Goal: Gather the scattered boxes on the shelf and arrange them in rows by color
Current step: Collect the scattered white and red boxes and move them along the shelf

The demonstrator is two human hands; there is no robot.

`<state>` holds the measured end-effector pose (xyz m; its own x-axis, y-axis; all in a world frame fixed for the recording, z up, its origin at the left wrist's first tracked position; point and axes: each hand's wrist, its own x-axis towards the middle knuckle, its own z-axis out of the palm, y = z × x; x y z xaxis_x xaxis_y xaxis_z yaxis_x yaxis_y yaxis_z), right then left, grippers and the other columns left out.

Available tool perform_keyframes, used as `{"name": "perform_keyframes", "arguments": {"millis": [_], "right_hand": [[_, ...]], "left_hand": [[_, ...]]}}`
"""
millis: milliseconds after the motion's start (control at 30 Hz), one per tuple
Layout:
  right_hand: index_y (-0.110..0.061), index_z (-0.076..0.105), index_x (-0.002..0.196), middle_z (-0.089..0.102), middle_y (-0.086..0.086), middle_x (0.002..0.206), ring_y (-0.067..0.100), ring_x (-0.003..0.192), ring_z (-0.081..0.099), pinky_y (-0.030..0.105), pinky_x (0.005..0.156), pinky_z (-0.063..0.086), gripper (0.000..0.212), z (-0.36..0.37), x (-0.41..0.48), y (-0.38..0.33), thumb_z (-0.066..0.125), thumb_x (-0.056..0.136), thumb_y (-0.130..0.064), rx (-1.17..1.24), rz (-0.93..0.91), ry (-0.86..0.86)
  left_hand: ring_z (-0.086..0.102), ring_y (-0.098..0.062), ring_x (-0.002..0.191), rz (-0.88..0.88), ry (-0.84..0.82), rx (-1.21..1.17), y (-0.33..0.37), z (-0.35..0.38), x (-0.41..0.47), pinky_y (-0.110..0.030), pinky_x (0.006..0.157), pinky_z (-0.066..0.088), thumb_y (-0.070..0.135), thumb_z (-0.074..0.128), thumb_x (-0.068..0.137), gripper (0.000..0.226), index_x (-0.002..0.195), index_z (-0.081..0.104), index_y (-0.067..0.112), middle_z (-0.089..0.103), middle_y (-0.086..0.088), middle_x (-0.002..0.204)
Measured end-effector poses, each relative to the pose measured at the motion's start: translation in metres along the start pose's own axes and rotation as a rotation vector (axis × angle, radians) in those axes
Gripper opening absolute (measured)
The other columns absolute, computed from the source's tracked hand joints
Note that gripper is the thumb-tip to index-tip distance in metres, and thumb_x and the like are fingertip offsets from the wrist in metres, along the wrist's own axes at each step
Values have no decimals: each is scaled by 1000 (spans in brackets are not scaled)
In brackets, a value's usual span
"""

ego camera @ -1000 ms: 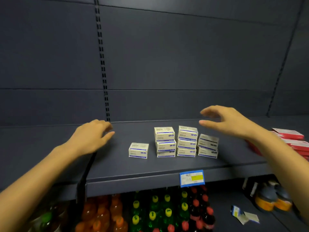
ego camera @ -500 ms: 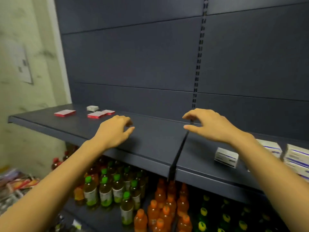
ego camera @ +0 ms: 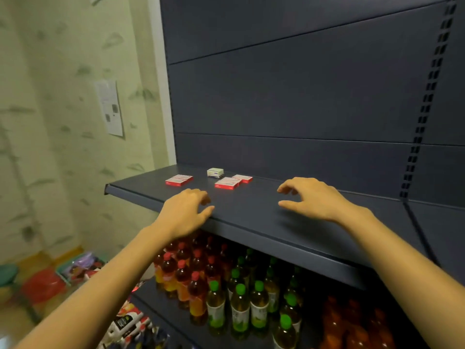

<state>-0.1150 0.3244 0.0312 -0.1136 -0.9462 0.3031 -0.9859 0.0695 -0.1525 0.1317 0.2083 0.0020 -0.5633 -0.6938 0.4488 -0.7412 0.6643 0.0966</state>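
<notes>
Bare left hand (ego camera: 185, 214) and right hand (ego camera: 314, 197) hover over the shelf (ego camera: 264, 222), fingers loosely spread, holding nothing. Beyond them, at the far left end: red boxes (ego camera: 179, 180) lying flat, one white box (ego camera: 215, 172) behind. Likely light, stiff cardboard; pinch across the long edges.

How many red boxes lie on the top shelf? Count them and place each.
3: one red box farthest left, one in the middle, one just behind it to the right. None seems hidden.
</notes>
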Motion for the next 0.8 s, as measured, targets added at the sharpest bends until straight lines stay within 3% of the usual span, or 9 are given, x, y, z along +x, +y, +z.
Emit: {"name": "perform_keyframes", "arguments": {"millis": [333, 500, 800], "right_hand": [[-27, 53, 122, 55, -6, 127, 17, 113, 53, 39, 92, 47, 38, 44, 88, -66, 54, 88, -43, -18, 50, -72], [-25, 54, 121, 56, -3, 126, 20, 113, 54, 37, 91, 45, 38, 68, 137, -67, 55, 87, -43, -53, 110, -107], [-14, 47, 123, 47, 5, 128, 23, 113, 49, 33, 81, 40, 59, 106, 232, -47, 60, 80, -53, -106, 219, -208]], "left_hand": [[55, -17, 108, 36, -8, -90, -87, 10, 27, -37, 87, 48, 41, 47, 90, 32, 110, 58, 19, 61, 1, 119], [56, -16, 107, 53, 12, -138, -114, 28, 56, -36, 87, 48, 42, 47, 90, 31, 110, 58, 21, 61, 3, 119], [53, -16, 107, 135, 10, -130, -162, 62, 140, -32, 83, 46, 40, 48, 91, 29, 109, 58, 21, 61, 3, 114]]}}
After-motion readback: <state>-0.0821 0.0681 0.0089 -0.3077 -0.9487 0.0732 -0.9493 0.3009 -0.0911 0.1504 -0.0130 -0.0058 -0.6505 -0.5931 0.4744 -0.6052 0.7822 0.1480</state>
